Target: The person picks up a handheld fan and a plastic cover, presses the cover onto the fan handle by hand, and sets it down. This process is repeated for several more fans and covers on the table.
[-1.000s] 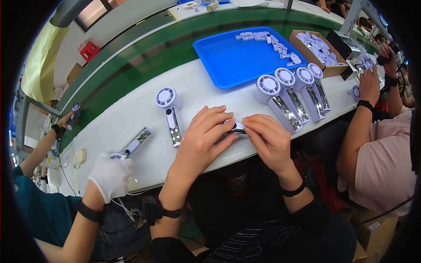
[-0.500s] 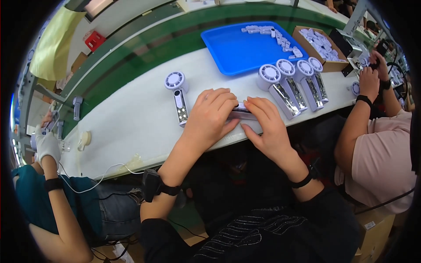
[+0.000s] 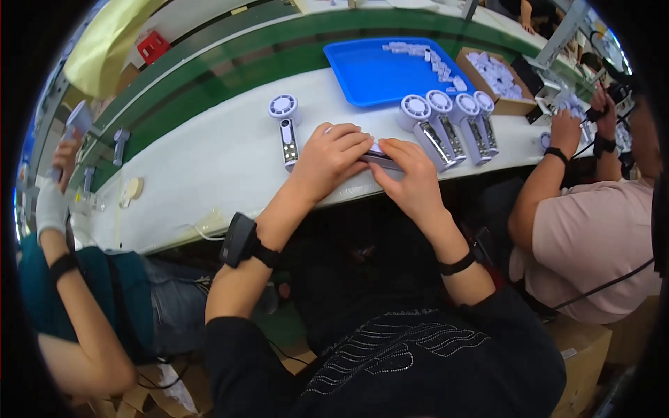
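My left hand [image 3: 326,166] and my right hand [image 3: 412,175] are both closed around a lavender handheld fan [image 3: 385,161], lying sideways over the near edge of the bench. Only part of its handle shows between my fingers; its head is hidden. To the left of my left hand lies another lavender handheld fan [image 3: 289,145], its round grille head pointing away and its handle open over a strip with pale dots. On the right, past my right hand, several similar fans [image 3: 433,143] lie side by side with shiny insides showing in their handles.
Behind the fans lies a blue tray [image 3: 376,73] with small lavender parts along its far and right sides. A cardboard box [image 3: 496,102] of similar parts stands beside it. At left, a gloved co-worker holds a fan [image 3: 79,118]; another co-worker [image 3: 585,223] sits at right.
The view has shifted slightly. The co-worker at left has raised a fan upright off the bench. My hands keep hold of the fan with little change in grip.
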Demonstrator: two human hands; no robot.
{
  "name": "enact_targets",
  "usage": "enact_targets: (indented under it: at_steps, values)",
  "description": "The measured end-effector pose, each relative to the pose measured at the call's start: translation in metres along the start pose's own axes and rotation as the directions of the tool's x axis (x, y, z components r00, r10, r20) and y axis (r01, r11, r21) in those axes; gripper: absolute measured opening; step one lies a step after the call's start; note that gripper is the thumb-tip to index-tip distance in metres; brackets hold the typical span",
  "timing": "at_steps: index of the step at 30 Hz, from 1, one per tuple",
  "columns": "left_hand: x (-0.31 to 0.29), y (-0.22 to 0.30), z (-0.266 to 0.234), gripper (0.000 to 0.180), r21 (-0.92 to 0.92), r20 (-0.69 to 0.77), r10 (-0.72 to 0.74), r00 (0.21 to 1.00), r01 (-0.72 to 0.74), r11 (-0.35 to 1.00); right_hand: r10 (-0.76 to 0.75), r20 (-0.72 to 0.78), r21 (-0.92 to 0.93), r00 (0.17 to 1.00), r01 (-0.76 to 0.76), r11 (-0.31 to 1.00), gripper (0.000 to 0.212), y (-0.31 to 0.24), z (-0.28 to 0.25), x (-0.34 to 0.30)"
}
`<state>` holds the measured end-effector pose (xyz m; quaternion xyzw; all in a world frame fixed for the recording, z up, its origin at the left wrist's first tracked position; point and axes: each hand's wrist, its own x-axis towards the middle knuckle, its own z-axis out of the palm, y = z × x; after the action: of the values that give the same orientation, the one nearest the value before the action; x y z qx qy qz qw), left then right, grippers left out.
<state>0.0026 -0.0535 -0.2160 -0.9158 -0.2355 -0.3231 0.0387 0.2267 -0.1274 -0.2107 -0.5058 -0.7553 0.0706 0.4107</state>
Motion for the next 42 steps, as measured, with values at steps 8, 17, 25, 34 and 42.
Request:
enact_targets:
  at_steps: [8,17,25,34,42]
  values:
    - [0.0,0.06,-0.098,0.064,0.326,-0.211,0.312,0.926,-0.234,0.916,0.137,0.701,0.532,0.7,-0.641,0.553,0.042,-0.043,-0.049,0.01]
    - [-0.046,0.11,-0.097,0.089,-0.958,0.076,-0.624,0.777,0.231,0.17,0.068,0.515,0.786,0.854,-0.503,0.36,0.055,-0.104,-0.02,-0.01]
    - [-0.041,0.092,-0.102,0.073,-0.94,0.223,-0.68,0.698,0.338,0.039,-0.026,0.696,0.642,0.718,-0.605,0.472,0.04,-0.112,-0.02,0.023]
    - [-0.067,0.071,-0.057,0.061,-0.995,0.0,-0.573,0.819,0.058,0.083,-0.099,0.554,0.681,0.827,-0.381,0.626,0.02,-0.117,0.007,0.0]
    - [-0.068,0.08,-0.074,0.068,-0.955,0.211,-0.683,0.7,0.295,0.007,-0.029,0.518,0.666,0.855,-0.382,0.64,0.036,-0.105,0.024,-0.005]
